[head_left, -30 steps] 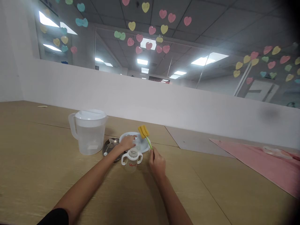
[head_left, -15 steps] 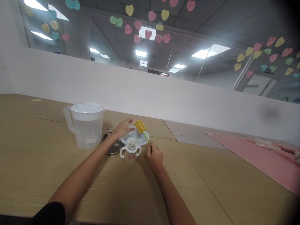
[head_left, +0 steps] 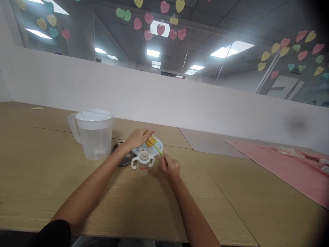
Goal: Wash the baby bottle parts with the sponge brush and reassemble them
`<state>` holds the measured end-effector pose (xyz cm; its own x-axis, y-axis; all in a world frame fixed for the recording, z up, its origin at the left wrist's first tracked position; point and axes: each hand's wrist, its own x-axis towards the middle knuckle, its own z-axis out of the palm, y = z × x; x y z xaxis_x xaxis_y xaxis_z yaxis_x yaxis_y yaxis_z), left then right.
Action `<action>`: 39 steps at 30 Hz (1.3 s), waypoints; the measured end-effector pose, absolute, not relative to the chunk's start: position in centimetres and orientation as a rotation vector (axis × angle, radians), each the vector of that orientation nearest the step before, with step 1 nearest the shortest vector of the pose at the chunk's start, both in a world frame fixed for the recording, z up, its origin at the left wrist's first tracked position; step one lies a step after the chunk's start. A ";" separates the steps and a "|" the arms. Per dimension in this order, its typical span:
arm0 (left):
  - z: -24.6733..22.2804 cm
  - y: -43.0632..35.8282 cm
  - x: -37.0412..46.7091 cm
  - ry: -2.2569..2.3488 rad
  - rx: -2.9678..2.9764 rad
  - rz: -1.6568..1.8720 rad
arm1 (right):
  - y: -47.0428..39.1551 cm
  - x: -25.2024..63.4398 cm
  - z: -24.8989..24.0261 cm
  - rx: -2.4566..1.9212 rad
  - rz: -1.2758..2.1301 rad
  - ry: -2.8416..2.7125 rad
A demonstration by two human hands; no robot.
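Here at the near side of the table point(head_left: 144, 212), both bare forearms reach up and in, a black sleeve point(head_left: 55, 233) at the left one, and between them stands the clear bottle point(head_left: 143, 168), upright, neck open, white handles out to either side, and no hand on it! Just beyond and to the right, the right hand point(head_left: 171, 168) is closed, thumb and fingers pinching the green stick of the sponge brush point(head_left: 151, 141), which slants up and away to the left. And there at the top end is the left hand point(head_left: 138, 138), curled over the yellow head, fingers wrapped on the sponge (how hard they squeeze, I cannot tell from here). So the step in hand looks like working the sponge itself, two-handed, above the white dish point(head_left: 159, 144), with the bottle waiting its turn. My call on the next move: a steady pinch on the stick, the left fingers easing off the foam, and care not to knock that open neck just below. Left of the dish sits the dark round tray point(head_left: 127, 160), partly behind the left wrist; left again, the lidded pitcher point(head_left: 95, 137); and at the back, the white wall point(head_left: 154, 97).
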<state>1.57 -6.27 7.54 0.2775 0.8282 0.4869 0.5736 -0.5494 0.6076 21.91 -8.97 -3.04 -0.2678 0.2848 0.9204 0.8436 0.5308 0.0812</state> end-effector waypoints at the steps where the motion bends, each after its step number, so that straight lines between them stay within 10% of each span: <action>1: 7.5 -6.1 1.3 1.268 2.261 1.110 | -8.9 21.9 -3.0 -0.934 -0.738 -1.805; 9: 7.7 -4.5 -2.4 1.598 2.438 1.145 | -8.8 20.9 -3.4 -1.001 -0.686 -1.822; 20: 5.5 -3.6 -4.6 2.050 2.312 0.000 | -8.5 21.9 -2.9 -1.171 -0.694 -1.628; 39: 2.3 -3.4 2.3 1.224 2.542 0.548 | -8.6 22.1 -2.8 -1.214 -0.639 -1.697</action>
